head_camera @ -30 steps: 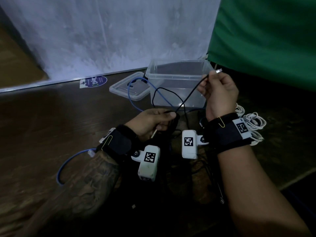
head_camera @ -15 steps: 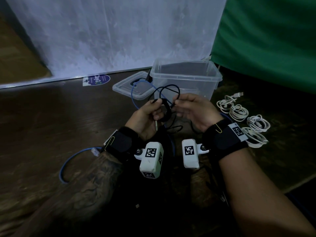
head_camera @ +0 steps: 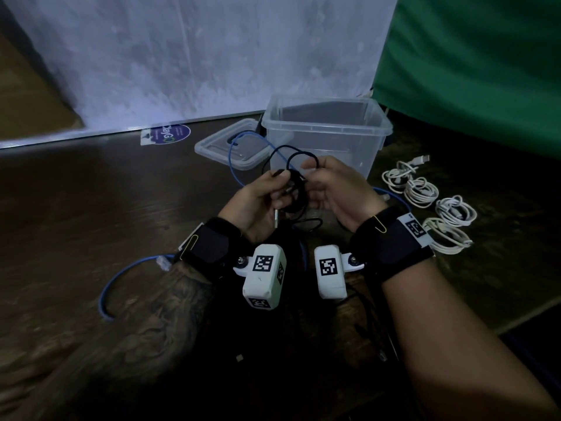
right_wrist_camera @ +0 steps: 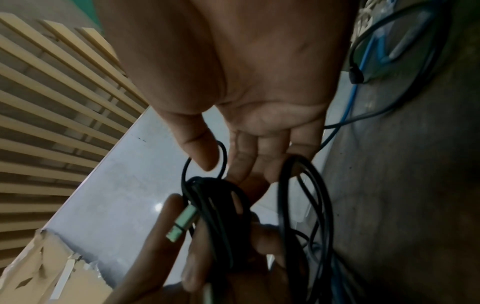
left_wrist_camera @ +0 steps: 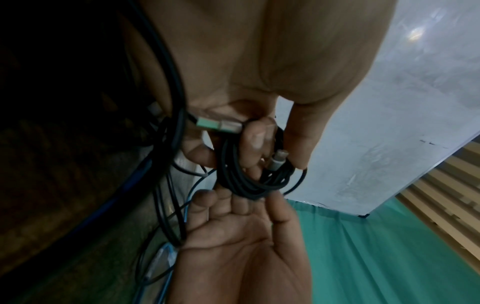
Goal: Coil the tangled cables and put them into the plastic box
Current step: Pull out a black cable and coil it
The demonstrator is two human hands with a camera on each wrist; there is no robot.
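Note:
My left hand [head_camera: 282,189] grips a small coil of black cable [head_camera: 296,192] in front of the clear plastic box [head_camera: 328,129]. In the left wrist view its thumb and fingers [left_wrist_camera: 257,142] clamp the coil [left_wrist_camera: 249,181] together with a greenish USB plug [left_wrist_camera: 218,125] and a small round plug [left_wrist_camera: 278,158]. My right hand [head_camera: 314,171] meets the coil from the right. In the right wrist view the right hand [right_wrist_camera: 223,164] pinches a thin loop of the cable [right_wrist_camera: 221,205] between thumb and fingers. The box looks empty.
The box lid [head_camera: 218,150] lies left of the box with a blue cable [head_camera: 233,159] looping over it; its other end [head_camera: 106,287] curls by my left forearm. Three coiled white cables [head_camera: 422,192] lie right of the box. More black cable [head_camera: 309,223] lies under my hands.
My right hand came down from beside the box with the cable's end and laid another loop onto the coil in my left hand. Both hands now sit close together.

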